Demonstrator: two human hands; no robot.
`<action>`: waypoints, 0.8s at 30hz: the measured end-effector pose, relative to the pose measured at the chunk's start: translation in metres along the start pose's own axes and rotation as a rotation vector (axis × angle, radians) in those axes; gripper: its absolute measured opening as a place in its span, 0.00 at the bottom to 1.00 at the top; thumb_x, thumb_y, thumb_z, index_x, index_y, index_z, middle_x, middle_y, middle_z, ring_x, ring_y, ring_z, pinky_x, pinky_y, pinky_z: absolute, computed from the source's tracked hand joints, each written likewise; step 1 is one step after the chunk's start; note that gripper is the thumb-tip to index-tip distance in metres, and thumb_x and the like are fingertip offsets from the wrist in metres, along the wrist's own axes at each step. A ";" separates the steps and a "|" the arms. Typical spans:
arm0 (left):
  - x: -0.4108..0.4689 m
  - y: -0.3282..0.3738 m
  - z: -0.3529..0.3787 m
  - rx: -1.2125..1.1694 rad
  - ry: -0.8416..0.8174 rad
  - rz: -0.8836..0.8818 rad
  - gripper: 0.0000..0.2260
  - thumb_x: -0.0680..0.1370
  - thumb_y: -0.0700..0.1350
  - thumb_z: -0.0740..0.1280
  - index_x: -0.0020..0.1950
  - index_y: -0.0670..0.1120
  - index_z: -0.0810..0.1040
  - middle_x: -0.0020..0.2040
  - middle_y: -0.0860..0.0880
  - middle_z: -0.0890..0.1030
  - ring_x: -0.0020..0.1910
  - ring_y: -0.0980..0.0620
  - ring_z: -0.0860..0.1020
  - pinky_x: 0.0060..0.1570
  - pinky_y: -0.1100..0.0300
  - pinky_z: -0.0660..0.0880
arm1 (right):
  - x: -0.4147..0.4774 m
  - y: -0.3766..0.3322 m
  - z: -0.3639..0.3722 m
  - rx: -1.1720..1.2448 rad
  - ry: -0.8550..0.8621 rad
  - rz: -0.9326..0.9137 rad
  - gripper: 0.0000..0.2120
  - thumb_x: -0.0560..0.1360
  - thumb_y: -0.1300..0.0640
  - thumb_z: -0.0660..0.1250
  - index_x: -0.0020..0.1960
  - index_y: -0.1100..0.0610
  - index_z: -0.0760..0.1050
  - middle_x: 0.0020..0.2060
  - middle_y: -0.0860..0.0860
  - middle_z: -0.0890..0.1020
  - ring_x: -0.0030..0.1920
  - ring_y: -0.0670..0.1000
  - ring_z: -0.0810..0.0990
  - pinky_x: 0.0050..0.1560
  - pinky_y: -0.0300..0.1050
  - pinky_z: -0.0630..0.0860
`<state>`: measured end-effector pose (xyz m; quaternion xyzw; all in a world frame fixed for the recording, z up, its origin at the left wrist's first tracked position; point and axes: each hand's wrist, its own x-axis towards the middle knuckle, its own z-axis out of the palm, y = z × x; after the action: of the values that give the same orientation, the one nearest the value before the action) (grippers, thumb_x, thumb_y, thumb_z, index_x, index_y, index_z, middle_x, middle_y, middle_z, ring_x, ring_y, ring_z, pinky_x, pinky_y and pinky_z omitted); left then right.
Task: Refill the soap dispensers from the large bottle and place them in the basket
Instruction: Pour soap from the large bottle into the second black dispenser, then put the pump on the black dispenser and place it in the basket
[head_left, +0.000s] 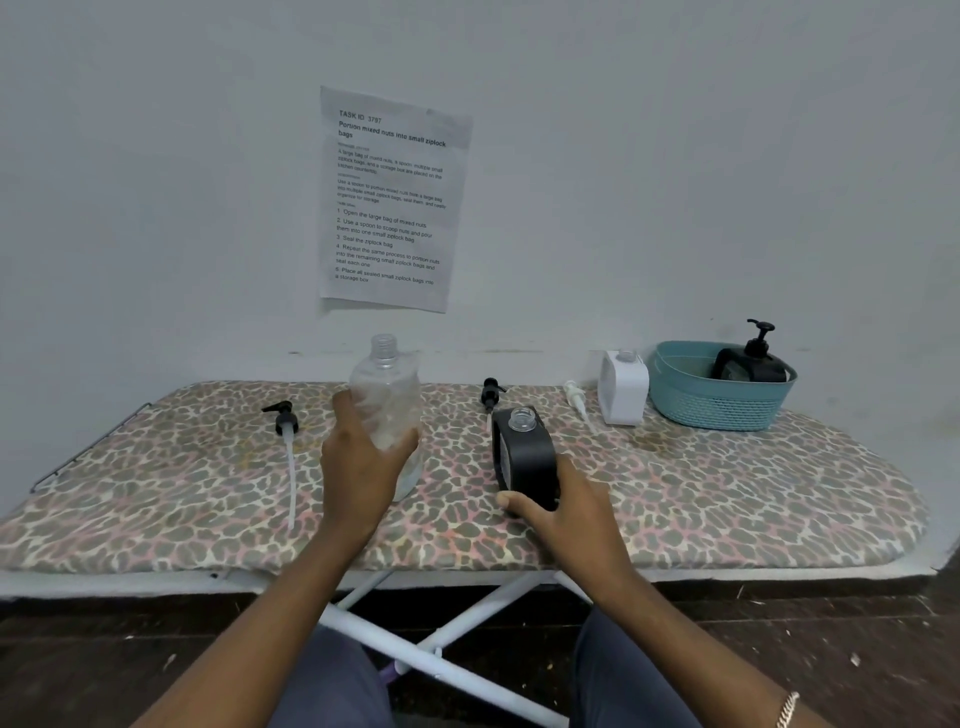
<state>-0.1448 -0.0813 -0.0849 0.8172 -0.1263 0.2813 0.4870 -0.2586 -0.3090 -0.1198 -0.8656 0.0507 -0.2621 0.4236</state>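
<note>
Large bottle (385, 410): uncapped, upright, mid ironing board (727, 493) toward front edge; left hand (358, 462) wrapped round it. Black dispenser (524, 457): open neck up, just right of bottle; right hand (561, 509) grips its base

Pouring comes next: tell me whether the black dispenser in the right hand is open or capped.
Open. The black dispenser shows a bare, uncapped neck; the right hand grips its base.
</note>
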 end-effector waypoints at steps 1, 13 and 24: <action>-0.002 -0.002 0.000 -0.005 -0.006 0.005 0.30 0.73 0.50 0.81 0.65 0.47 0.66 0.58 0.46 0.81 0.53 0.48 0.81 0.47 0.58 0.75 | 0.001 0.002 0.000 -0.003 -0.013 0.012 0.20 0.72 0.37 0.78 0.58 0.41 0.75 0.48 0.39 0.84 0.48 0.33 0.81 0.44 0.31 0.79; -0.026 -0.013 0.008 -0.014 0.072 -0.082 0.52 0.68 0.63 0.81 0.82 0.50 0.55 0.78 0.42 0.63 0.77 0.39 0.64 0.71 0.39 0.70 | -0.005 0.005 0.003 -0.016 -0.080 0.033 0.20 0.76 0.52 0.78 0.66 0.52 0.79 0.48 0.34 0.81 0.47 0.28 0.80 0.46 0.23 0.74; -0.057 0.043 0.021 -0.008 0.108 0.421 0.26 0.78 0.63 0.72 0.60 0.45 0.69 0.55 0.48 0.68 0.52 0.50 0.70 0.52 0.65 0.70 | -0.016 -0.006 0.012 -0.024 -0.044 0.011 0.26 0.77 0.53 0.78 0.73 0.55 0.76 0.54 0.46 0.84 0.50 0.42 0.83 0.49 0.34 0.81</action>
<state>-0.2048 -0.1248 -0.0948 0.7548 -0.2689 0.4195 0.4266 -0.2670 -0.2922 -0.1275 -0.8758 0.0495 -0.2401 0.4158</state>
